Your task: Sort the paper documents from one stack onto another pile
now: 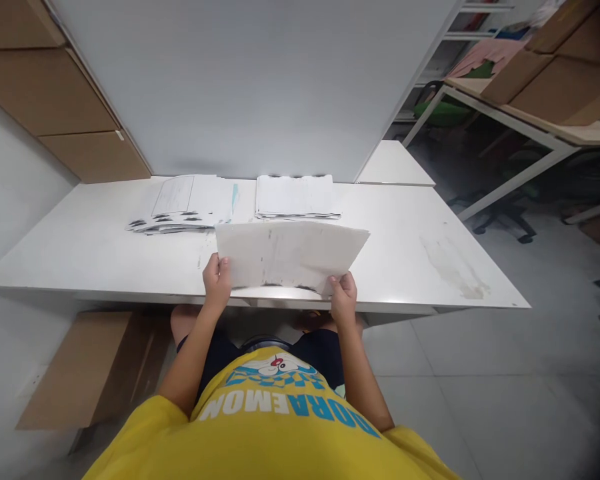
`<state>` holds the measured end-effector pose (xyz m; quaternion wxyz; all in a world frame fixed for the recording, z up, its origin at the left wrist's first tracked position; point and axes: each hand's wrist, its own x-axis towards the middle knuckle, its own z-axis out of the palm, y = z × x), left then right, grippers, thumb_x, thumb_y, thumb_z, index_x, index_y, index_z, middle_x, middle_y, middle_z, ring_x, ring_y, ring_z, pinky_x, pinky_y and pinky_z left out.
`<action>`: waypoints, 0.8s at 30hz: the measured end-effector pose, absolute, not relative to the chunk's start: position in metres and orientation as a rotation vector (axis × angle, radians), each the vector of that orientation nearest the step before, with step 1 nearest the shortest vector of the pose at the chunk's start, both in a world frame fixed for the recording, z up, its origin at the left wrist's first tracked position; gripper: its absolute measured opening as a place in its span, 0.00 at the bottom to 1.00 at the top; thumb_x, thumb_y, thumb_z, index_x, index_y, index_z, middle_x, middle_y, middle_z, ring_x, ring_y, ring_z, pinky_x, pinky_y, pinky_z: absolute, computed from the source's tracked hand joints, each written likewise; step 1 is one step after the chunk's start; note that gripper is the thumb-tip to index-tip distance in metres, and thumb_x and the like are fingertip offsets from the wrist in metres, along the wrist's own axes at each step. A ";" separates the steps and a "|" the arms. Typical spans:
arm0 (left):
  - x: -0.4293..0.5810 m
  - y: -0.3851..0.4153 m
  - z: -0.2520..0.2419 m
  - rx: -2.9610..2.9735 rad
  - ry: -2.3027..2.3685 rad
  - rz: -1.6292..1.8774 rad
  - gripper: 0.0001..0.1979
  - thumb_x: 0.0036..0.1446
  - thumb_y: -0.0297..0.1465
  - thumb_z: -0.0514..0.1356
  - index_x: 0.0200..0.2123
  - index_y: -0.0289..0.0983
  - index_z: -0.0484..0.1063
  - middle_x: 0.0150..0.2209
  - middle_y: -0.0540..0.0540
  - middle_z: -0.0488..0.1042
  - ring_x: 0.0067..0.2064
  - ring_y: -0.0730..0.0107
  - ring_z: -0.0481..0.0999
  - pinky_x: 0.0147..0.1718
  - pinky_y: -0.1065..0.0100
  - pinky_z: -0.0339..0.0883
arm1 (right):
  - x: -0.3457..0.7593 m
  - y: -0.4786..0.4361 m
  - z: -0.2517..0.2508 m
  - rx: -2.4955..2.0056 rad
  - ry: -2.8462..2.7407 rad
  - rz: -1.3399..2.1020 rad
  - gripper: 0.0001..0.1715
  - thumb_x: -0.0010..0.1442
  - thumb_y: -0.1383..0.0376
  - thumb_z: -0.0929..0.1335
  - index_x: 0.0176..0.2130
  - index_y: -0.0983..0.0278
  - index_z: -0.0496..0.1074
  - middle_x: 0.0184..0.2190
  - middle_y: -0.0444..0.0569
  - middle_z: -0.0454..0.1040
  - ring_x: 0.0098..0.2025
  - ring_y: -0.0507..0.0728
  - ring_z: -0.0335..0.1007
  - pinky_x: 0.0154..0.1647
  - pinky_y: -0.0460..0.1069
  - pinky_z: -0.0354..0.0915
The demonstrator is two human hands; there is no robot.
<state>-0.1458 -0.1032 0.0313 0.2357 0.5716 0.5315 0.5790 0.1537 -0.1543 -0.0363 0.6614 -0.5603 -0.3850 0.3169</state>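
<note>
A wide white paper sheet (pixel 290 253), perhaps more than one layer, is held up at a tilt over the front of the white table. My left hand (pixel 217 279) is closed on its left edge, thumb on top. At its lower right corner my right hand (pixel 344 293) pinches it, thumb on the near face. Dark marks run along the sheet's lower edge and faint print shows on it. Behind it lie a fanned paper stack (pixel 185 200) on the left and a neater paper stack (pixel 295 195) in the middle.
The white table (pixel 400 247) has a brownish stain at its right. A grey panel (pixel 260 80) rises along its back edge. Cardboard boxes (pixel 75 93) stand at the left, with another box (pixel 80 367) below on the floor. A second table (pixel 510 107) bears boxes at the right.
</note>
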 end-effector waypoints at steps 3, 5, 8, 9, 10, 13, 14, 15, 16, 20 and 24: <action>-0.154 -0.102 0.036 1.567 1.579 1.309 0.09 0.61 0.40 0.60 0.35 0.40 0.68 0.25 0.53 0.66 0.29 0.67 0.69 0.31 0.68 0.64 | 0.178 -0.159 -0.032 -1.343 -0.919 0.761 0.25 0.54 0.54 0.68 0.50 0.60 0.70 0.43 0.49 0.77 0.45 0.59 0.71 0.47 0.53 0.66; -0.156 -0.095 0.030 1.562 1.611 1.126 0.14 0.59 0.36 0.60 0.47 0.40 0.69 0.26 0.53 0.68 0.28 0.66 0.69 0.31 0.66 0.65 | 0.197 -0.161 -0.031 -1.454 -0.932 0.898 0.33 0.50 0.56 0.69 0.55 0.60 0.69 0.40 0.48 0.78 0.39 0.58 0.72 0.41 0.52 0.67; -0.150 -0.083 0.008 1.730 1.665 0.968 0.28 0.55 0.30 0.61 0.60 0.37 0.65 0.29 0.49 0.71 0.32 0.60 0.72 0.37 0.61 0.67 | 0.222 -0.164 -0.034 -1.622 -0.901 1.055 0.39 0.44 0.58 0.69 0.56 0.62 0.69 0.33 0.46 0.78 0.30 0.57 0.70 0.32 0.51 0.65; -0.146 -0.078 0.000 1.827 1.676 0.943 0.31 0.54 0.28 0.62 0.62 0.36 0.64 0.32 0.47 0.73 0.36 0.56 0.73 0.41 0.59 0.68 | 0.228 -0.164 -0.036 -1.657 -0.885 1.067 0.39 0.43 0.58 0.69 0.56 0.63 0.70 0.31 0.46 0.77 0.30 0.57 0.70 0.31 0.51 0.64; -0.141 -0.074 -0.006 1.924 1.684 0.918 0.32 0.53 0.27 0.62 0.62 0.36 0.64 0.35 0.44 0.75 0.41 0.53 0.73 0.45 0.56 0.67 | 0.233 -0.164 -0.036 -1.684 -0.864 1.063 0.39 0.42 0.59 0.69 0.55 0.64 0.71 0.30 0.46 0.77 0.29 0.57 0.71 0.30 0.51 0.64; -0.126 -0.064 -0.016 2.133 1.689 0.780 0.28 0.57 0.26 0.59 0.61 0.35 0.67 0.44 0.38 0.76 0.51 0.46 0.70 0.53 0.50 0.62 | 0.240 -0.163 -0.035 -1.728 -0.810 1.041 0.36 0.40 0.60 0.69 0.51 0.64 0.73 0.29 0.47 0.77 0.29 0.58 0.72 0.30 0.51 0.64; -0.121 -0.061 -0.017 2.169 1.684 0.728 0.26 0.59 0.27 0.58 0.61 0.35 0.68 0.46 0.37 0.76 0.53 0.46 0.69 0.54 0.49 0.62 | 0.241 -0.163 -0.033 -1.734 -0.799 1.034 0.36 0.39 0.60 0.69 0.50 0.64 0.73 0.28 0.47 0.77 0.29 0.58 0.71 0.30 0.51 0.64; -0.117 -0.059 -0.016 2.196 1.674 0.688 0.24 0.61 0.27 0.56 0.61 0.35 0.69 0.48 0.37 0.76 0.54 0.45 0.68 0.55 0.49 0.61 | 0.242 -0.162 -0.031 -1.737 -0.796 1.030 0.35 0.39 0.60 0.69 0.49 0.63 0.74 0.28 0.46 0.77 0.28 0.57 0.71 0.30 0.51 0.63; -0.113 -0.056 -0.015 2.216 1.662 0.664 0.23 0.62 0.28 0.56 0.60 0.35 0.69 0.50 0.36 0.76 0.56 0.45 0.67 0.55 0.48 0.61 | 0.244 -0.162 -0.029 -1.735 -0.803 1.029 0.34 0.39 0.60 0.69 0.48 0.63 0.74 0.28 0.46 0.77 0.28 0.57 0.71 0.29 0.50 0.63; -0.105 -0.052 -0.009 2.248 1.644 0.661 0.22 0.63 0.30 0.55 0.60 0.34 0.70 0.55 0.35 0.74 0.59 0.45 0.66 0.56 0.49 0.60 | 0.252 -0.160 -0.023 -1.690 -0.856 1.065 0.33 0.38 0.59 0.70 0.47 0.62 0.74 0.28 0.46 0.77 0.27 0.57 0.69 0.29 0.50 0.62; -0.105 -0.054 -0.007 2.243 1.653 0.633 0.22 0.64 0.31 0.54 0.60 0.33 0.70 0.57 0.35 0.73 0.60 0.46 0.66 0.57 0.50 0.60 | 0.261 -0.159 -0.022 -1.670 -0.821 1.069 0.35 0.37 0.59 0.70 0.47 0.62 0.73 0.28 0.45 0.75 0.28 0.57 0.68 0.30 0.50 0.62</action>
